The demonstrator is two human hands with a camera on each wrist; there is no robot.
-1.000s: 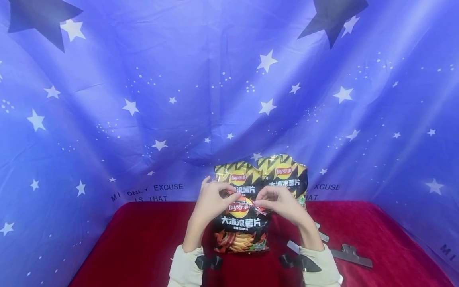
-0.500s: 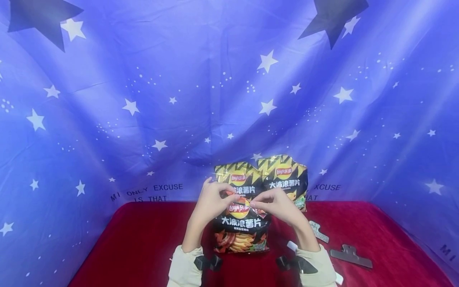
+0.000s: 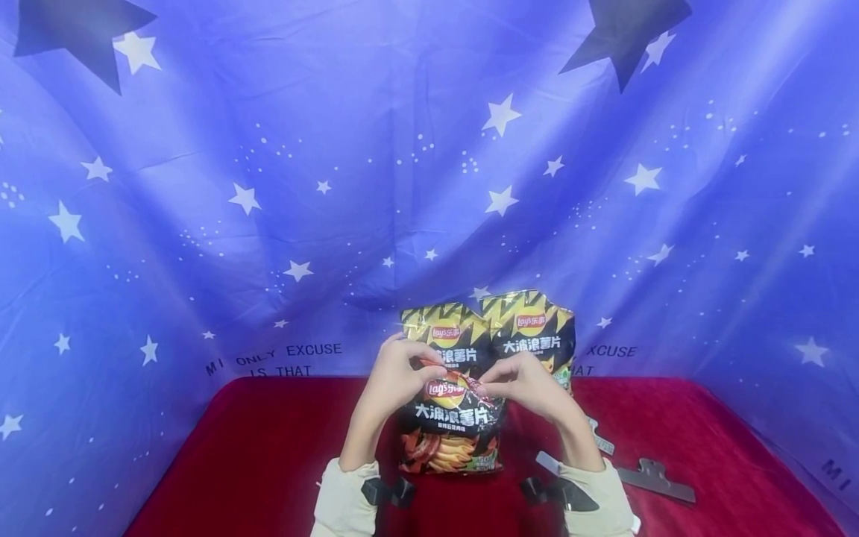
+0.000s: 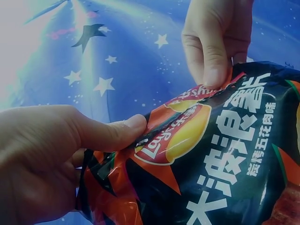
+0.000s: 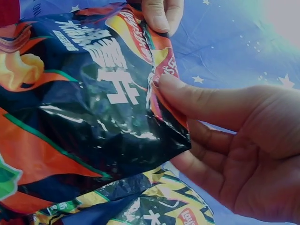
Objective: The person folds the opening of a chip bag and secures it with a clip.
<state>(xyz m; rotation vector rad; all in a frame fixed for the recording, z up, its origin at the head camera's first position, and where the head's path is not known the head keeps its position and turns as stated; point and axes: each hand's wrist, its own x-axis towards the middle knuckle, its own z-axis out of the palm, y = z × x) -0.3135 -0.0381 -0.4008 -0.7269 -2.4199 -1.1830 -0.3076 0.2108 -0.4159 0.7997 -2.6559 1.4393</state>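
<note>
A black and orange bag of potato chips (image 3: 451,418) stands upright on the red cloth, its top edge folded over on itself. At the left end of the fold, my left hand (image 3: 396,377) pinches the bag between thumb and fingers. My right hand (image 3: 526,384) pinches the same fold toward its right end. In the left wrist view the left thumb (image 4: 124,133) presses on the folded strip beside the logo. The right thumb (image 5: 187,96) lies on the fold in the right wrist view, with the other fingers behind the bag.
Two yellow and black chip bags stand behind, a left one (image 3: 439,321) and a right one (image 3: 537,321). To the right lie a dark flat clip (image 3: 658,479), a grey clip (image 3: 602,438) and a white piece (image 3: 547,462) partly under the right forearm. A starry blue curtain (image 3: 403,186) hangs behind.
My right hand slid inward along the fold toward the left hand, then back out to the right. The left hand has kept its pinch with little movement.
</note>
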